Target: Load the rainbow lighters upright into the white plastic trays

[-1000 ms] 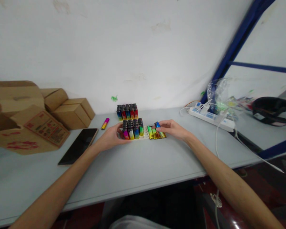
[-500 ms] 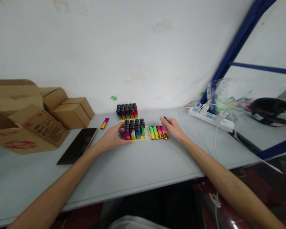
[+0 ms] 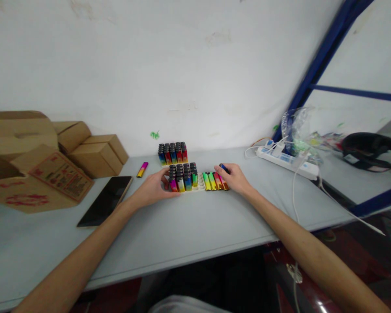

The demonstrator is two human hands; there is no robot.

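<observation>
A white tray (image 3: 201, 184) with holes bears several upright lighters (image 3: 183, 176) with black tops and bright two-tone bodies in its left part. My left hand (image 3: 155, 188) grips the tray's left end, thumb along the front edge and fingers round the side. Toward the tray's right end, several green, red and purple lighter bodies (image 3: 213, 181) lie side by side. Just above them my right hand (image 3: 235, 177) pinches a dark blue lighter (image 3: 224, 168); its lower part is hidden by the fingers. Behind the tray stands a second block of upright lighters (image 3: 173, 153).
A single purple-and-yellow lighter (image 3: 142, 169) lies left of the trays. Farther left are a dark tablet (image 3: 106, 201) and cardboard boxes (image 3: 96, 154). At the right a white power strip (image 3: 286, 162) with cables lies near a blue frame (image 3: 313, 78) and a black strap (image 3: 373, 152).
My right hand has shifted slightly left with the blue lighter, closer to the tray, and the lighter shows more. My left hand stays at the tray's left end.
</observation>
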